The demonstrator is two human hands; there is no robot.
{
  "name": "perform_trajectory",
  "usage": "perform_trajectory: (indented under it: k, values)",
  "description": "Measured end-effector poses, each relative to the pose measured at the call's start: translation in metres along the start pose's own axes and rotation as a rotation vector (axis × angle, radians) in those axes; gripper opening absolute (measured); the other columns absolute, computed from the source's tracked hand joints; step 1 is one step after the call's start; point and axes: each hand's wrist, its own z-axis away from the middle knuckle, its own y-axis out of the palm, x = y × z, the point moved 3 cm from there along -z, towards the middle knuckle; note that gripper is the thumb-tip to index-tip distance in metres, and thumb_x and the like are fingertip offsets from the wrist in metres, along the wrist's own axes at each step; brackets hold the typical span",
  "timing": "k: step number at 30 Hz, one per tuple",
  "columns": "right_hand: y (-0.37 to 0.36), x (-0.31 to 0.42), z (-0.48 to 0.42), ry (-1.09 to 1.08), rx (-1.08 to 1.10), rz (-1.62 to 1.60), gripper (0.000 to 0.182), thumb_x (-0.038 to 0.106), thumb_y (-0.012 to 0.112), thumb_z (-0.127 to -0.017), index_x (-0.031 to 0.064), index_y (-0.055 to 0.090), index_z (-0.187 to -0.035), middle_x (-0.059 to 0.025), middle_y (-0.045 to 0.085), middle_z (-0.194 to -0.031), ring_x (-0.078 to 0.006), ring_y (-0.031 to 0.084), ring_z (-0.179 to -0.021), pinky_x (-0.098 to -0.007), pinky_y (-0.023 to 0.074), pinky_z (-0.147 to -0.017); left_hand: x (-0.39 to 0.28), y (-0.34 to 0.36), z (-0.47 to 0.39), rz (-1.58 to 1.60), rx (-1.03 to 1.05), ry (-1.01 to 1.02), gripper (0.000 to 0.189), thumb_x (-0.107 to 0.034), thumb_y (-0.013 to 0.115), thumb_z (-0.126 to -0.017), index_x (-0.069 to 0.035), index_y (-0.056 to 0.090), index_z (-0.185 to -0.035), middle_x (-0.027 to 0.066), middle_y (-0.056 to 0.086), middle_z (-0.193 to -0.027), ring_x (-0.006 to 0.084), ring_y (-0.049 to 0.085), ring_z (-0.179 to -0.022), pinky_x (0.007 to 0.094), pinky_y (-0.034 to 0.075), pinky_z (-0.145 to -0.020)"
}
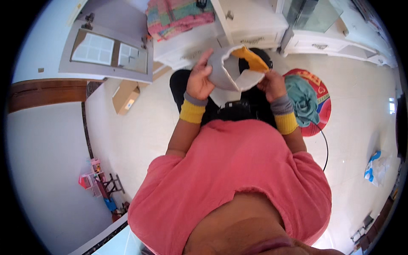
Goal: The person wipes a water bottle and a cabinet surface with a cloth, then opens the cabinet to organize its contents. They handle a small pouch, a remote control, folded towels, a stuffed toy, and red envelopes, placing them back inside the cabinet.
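In front of my lap I hold up a rounded, hollow grey fabric piece (220, 68) that looks like a padded cap or cup, with a wavy pale rim and a mustard-yellow flap (251, 59) at its far edge. My left hand (200, 76) grips its left side, fingers spread over the grey outer surface. At the right, my right hand (272, 85) pinches the rim near the tip of the yellow part. A teal cloth (301, 97) lies bunched on a round red patterned mat (323, 84) beside my right hand.
White drawer cabinets (258, 35) stand ahead, with folded pink-and-green cloth (180, 17) on a shelf. An opened glazed door (106, 54) and a cardboard box (126, 97) are at the left. A black cable (325, 143) runs along the floor; a plastic bag (376, 169) lies far right.
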Motion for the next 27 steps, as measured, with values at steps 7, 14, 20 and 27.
perform_trajectory:
  k: [7,14,20,27]
  values:
    - [-0.003,0.006,-0.017,-0.002,0.323,-0.652,0.040,0.027,0.049,-0.087,0.0018,0.049,-0.118,-0.0145,0.053,-0.121,-0.0290,0.049,-0.114,-0.0464,0.0364,-0.098,0.020,0.043,-0.026,-0.701,0.184,-0.049,0.063,-0.001,0.062,-0.075,0.001,0.036,-0.132,0.0080,0.045,-0.126,0.0161,0.047,-0.112,0.0288,0.037,-0.095]
    - [-0.008,0.030,-0.004,-0.101,0.386,-0.832,0.053,0.042,0.044,-0.091,0.0041,0.041,-0.128,-0.0153,0.048,-0.127,-0.0303,0.046,-0.117,-0.0460,0.0343,-0.100,0.065,0.031,-0.021,-0.939,0.186,-0.261,0.068,-0.010,0.065,-0.076,0.000,0.033,-0.135,0.0085,0.049,-0.119,0.0151,0.049,-0.107,0.0282,0.039,-0.092]
    - [-0.029,0.020,-0.022,-0.103,0.285,-0.706,0.038,0.014,0.056,-0.085,0.0012,0.048,-0.120,-0.0121,0.057,-0.114,-0.0251,0.055,-0.105,-0.0400,0.0416,-0.094,0.081,0.031,-0.026,-1.018,0.127,-0.346,0.072,-0.015,0.070,-0.072,0.001,0.034,-0.133,0.0143,0.052,-0.117,0.0189,0.052,-0.104,0.0310,0.042,-0.088]
    - [-0.026,0.037,-0.022,-0.092,0.312,-0.749,0.037,0.013,0.055,-0.085,0.0010,0.047,-0.120,-0.0114,0.056,-0.115,-0.0250,0.054,-0.107,-0.0417,0.0417,-0.094,0.079,0.020,-0.050,-1.309,0.178,0.109,0.078,-0.025,0.077,-0.067,0.000,0.038,-0.130,0.0088,0.053,-0.112,0.0156,0.051,-0.100,0.0312,0.043,-0.086]
